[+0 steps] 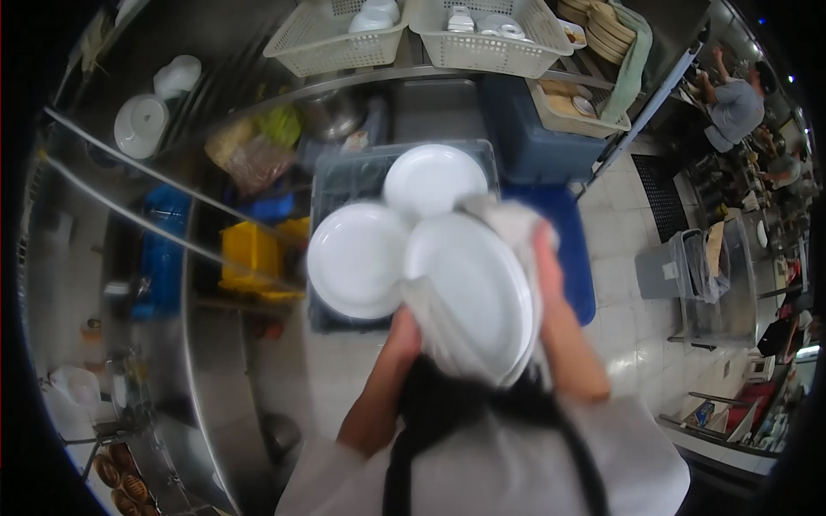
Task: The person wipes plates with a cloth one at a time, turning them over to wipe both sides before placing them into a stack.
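A white oval plate (469, 279) is held tilted in front of my body, between both hands. My left hand (406, 334) is closed on its left edge, with part of a whitish cloth (432, 325) between the fingers and the plate. Around the right edge my right hand (548, 262) is closed on another part of the cloth, which bunches at the upper right rim; its fingers are blurred. Just beyond are two white plates, one on the left (358, 261) and one farther off (435, 182), both on a grey plastic crate (320, 185).
Perforated baskets (335, 47) with white dishes stand on the shelf ahead. A lidded grey-blue bin (546, 142) and a blue surface (572, 258) are to the right. Metal rails (142, 206) and a yellow container (251, 258) lie left. A person (736, 103) stands far right.
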The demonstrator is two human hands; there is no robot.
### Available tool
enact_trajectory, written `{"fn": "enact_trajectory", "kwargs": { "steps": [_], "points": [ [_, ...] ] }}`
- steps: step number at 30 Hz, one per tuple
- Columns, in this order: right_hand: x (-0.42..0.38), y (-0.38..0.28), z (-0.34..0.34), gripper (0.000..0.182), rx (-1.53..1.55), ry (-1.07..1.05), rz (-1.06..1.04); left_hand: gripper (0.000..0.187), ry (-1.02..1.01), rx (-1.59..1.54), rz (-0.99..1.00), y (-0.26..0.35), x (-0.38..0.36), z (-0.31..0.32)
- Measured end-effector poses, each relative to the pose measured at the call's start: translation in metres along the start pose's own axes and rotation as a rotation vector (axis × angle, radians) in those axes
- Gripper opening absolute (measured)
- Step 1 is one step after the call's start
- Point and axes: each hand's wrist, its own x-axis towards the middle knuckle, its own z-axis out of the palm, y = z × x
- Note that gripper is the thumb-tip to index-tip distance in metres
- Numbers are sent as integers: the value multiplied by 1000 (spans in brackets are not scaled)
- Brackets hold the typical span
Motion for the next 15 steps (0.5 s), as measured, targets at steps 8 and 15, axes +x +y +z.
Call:
{"fn": "enact_trajectory", "kwargs": {
  "steps": [8,15],
  "points": [
    [-16,19,-87,71,-67,-226,73,36,195,13,281,34,-9,-27],
    [8,31,-10,58,-1541,-330,337,42,64,111,429,2,-19,17]
  ]
}}
